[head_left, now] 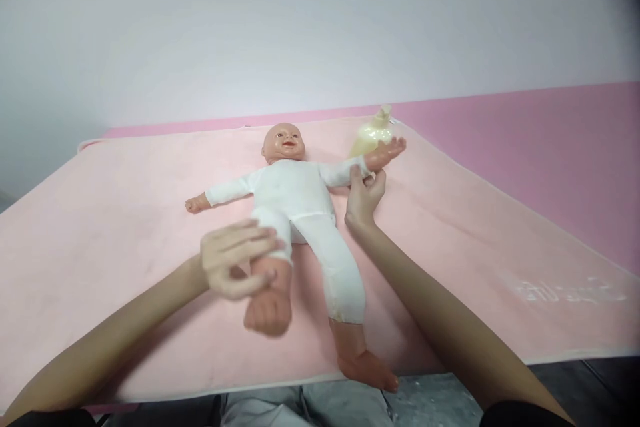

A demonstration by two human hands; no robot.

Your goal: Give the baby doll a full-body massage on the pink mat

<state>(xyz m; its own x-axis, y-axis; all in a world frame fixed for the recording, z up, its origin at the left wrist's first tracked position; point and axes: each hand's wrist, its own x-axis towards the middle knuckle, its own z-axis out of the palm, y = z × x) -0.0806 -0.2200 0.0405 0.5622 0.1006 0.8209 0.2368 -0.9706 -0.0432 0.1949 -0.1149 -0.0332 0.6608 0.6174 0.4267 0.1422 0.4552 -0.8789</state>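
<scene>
A pale pink blanket [100, 214] covered most of the frame, spread flat over a darker pink mat [550, 140] that showed along the upper right. Some faint lettering sat on the blanket at the right edge, too blurred to read.

A baby doll [295, 200] in a white bodysuit lay on its back across the middle of the blanket, head toward the top of the frame, arms out to both sides, legs pointing down toward the bottom edge. One bare foot hung just past the blanket's lower edge at bottom centre.

The left hand [237, 260], coming in from the lower left, was wrapped around the doll's shin on the left side of the frame, just above the foot, and that leg looked lifted off the blanket. The right hand [365, 197], reaching up from the lower right, pinched the doll's forearm near the wrist, right of centre, with the small hand raised a little.

A small cream-coloured pouch [373, 134] lay on the blanket just behind that raised doll hand, at upper centre.

Judging by the scene, the doll was already laid out and fully dressed; both limbs were gripped, so the handling looked to be under way rather than finished.
</scene>
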